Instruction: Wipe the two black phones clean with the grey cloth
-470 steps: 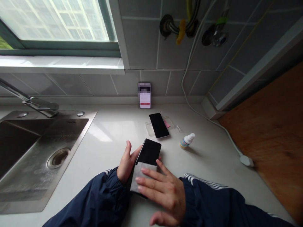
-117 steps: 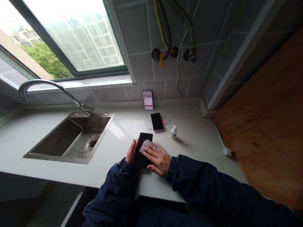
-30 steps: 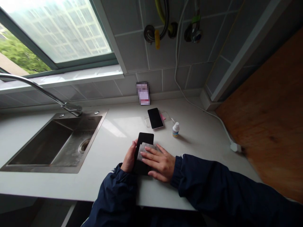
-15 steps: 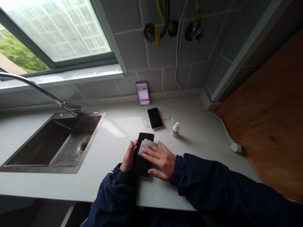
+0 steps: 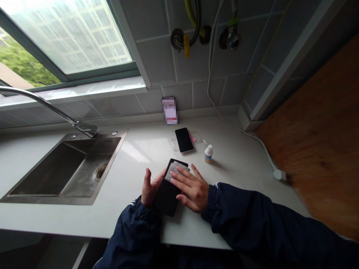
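Observation:
My left hand point(image 5: 150, 185) grips the lower left edge of a black smartphone point(image 5: 167, 194), its fingers spread apart. The phone is held tilted just above the white counter, with its top leaning right. My right hand point(image 5: 190, 189) lies across the phone's upper end, pressing a grey cloth point(image 5: 176, 171) onto the black face. Beyond them, a second black smartphone point(image 5: 184, 139) lies on a clear phone case point(image 5: 174, 144), with a pink scrap point(image 5: 192, 139) at its edge. To the right stands a small white dropper bottle point(image 5: 208, 154).
A steel sink point(image 5: 56, 172) with a chrome faucet point(image 5: 50, 104) lies to the left on the white counter point(image 5: 92, 220). A pixelated box point(image 5: 169, 110) leans on the tiled wall. A white cable point(image 5: 209, 86) runs down to a plug point(image 5: 279, 174) near a wooden surface point(image 5: 316, 130).
The held phone has swung clockwise, its top now leaning right. The cloth and my right hand sit nearer its top end. My left fingers have spread wider.

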Demonstrator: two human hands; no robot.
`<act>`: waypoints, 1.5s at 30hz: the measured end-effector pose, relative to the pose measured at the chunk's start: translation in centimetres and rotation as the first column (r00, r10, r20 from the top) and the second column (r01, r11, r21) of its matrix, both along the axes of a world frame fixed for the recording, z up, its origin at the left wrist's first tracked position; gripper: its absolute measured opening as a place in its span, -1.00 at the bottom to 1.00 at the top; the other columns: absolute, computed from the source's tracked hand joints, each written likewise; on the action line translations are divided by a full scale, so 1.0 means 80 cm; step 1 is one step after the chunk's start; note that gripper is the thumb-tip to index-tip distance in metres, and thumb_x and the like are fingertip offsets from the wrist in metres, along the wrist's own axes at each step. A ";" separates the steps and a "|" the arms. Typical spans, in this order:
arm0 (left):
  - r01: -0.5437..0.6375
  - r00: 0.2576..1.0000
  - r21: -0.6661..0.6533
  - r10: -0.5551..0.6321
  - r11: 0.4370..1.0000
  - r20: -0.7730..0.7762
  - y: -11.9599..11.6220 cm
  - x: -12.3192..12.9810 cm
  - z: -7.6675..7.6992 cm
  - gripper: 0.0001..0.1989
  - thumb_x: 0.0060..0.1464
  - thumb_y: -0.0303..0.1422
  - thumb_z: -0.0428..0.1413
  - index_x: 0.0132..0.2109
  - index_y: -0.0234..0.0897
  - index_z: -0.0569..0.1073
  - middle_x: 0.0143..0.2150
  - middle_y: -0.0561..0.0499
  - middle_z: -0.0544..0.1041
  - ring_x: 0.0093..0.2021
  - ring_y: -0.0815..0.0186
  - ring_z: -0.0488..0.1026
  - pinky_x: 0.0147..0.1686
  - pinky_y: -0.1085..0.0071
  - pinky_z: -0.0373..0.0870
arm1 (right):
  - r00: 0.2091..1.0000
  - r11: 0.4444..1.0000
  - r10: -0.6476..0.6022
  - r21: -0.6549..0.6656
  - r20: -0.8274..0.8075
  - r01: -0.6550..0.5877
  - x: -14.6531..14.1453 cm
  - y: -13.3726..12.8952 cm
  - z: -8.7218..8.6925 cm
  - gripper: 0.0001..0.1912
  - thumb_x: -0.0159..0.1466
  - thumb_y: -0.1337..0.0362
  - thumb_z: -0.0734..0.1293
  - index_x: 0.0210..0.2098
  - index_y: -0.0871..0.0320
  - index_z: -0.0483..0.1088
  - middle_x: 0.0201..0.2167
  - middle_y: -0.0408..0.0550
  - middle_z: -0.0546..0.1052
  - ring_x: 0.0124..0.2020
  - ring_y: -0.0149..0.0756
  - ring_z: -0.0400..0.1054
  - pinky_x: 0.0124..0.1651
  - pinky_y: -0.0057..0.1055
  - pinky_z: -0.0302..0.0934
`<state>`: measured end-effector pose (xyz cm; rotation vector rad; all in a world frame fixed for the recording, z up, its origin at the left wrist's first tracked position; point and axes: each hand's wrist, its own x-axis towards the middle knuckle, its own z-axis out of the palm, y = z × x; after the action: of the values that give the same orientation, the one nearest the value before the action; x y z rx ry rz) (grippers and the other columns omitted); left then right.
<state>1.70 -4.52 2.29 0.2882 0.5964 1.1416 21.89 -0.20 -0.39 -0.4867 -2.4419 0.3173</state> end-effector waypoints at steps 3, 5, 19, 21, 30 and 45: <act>0.152 0.986 -0.029 -0.150 0.988 0.070 -0.004 -0.009 0.000 -0.12 0.15 0.28 -0.23 0.40 -0.17 0.17 0.21 -0.33 0.45 0.07 -0.19 0.49 0.02 -0.18 0.37 | 0.995 0.995 -0.100 -0.029 0.005 0.100 -0.001 0.001 0.000 -0.45 0.46 0.08 0.09 0.34 0.21 0.18 0.38 0.07 0.20 0.47 -0.08 -0.11 0.45 0.14 -0.47; 0.199 0.977 -0.029 -0.196 0.980 0.079 -0.005 -0.014 -0.001 -0.14 0.16 0.27 -0.25 0.43 -0.11 0.09 0.24 -0.35 0.42 0.03 -0.22 0.51 -0.06 -0.21 0.40 | 0.993 0.992 -0.116 -0.042 0.018 0.116 -0.001 0.002 -0.001 -0.41 0.46 0.03 0.07 0.36 0.20 0.14 0.39 0.09 0.18 0.47 -0.06 -0.14 0.45 0.15 -0.41; 0.069 0.992 -0.077 -0.077 0.995 -0.099 0.001 0.003 -0.001 -0.09 0.25 0.17 -0.33 0.40 -0.55 0.13 0.07 -0.47 0.55 0.09 -0.11 0.52 0.18 0.01 0.31 | 0.916 0.918 0.396 0.009 0.071 -0.397 0.001 -0.025 0.009 -0.34 0.46 -0.09 0.04 0.32 0.26 0.20 0.39 0.01 0.18 0.48 -0.07 -0.15 0.41 0.17 -0.75; 0.056 0.992 -0.089 -0.066 0.994 -0.106 0.001 0.006 0.002 -0.10 0.25 0.18 -0.30 0.39 -0.52 0.17 0.09 -0.45 0.55 0.11 -0.11 0.51 0.19 0.02 0.30 | 0.912 0.914 0.404 0.000 0.077 -0.405 0.000 -0.028 0.009 -0.33 0.45 -0.10 0.05 0.33 0.25 0.19 0.39 0.00 0.18 0.48 -0.09 -0.16 0.41 0.15 -0.77; 0.000 0.996 -0.150 -0.014 0.989 -0.088 0.006 0.000 -0.008 -0.24 0.32 0.06 -0.24 0.40 -0.43 0.17 0.04 -0.29 0.60 0.02 0.03 0.57 0.18 0.17 0.31 | 0.995 0.992 0.060 -0.114 0.082 -0.051 -0.004 -0.019 0.001 -0.41 0.47 0.03 0.10 0.38 0.20 0.10 0.41 0.07 0.15 0.48 -0.10 -0.18 0.45 0.12 -0.54; -0.039 0.939 -0.103 0.001 0.994 -0.343 -0.003 0.007 -0.003 -0.28 0.22 0.12 -0.03 0.29 -0.33 0.39 0.06 -0.24 0.60 -0.06 0.09 0.58 -0.03 0.32 0.42 | 0.942 0.944 0.329 0.008 0.070 -0.331 0.001 -0.030 0.012 -0.31 0.43 -0.12 0.06 0.32 0.25 0.19 0.35 0.08 0.25 0.47 -0.06 -0.10 0.38 0.22 -0.81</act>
<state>2.30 -4.79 2.02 0.3923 0.9684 1.0815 21.94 -2.61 0.55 -0.0753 -2.5880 0.4203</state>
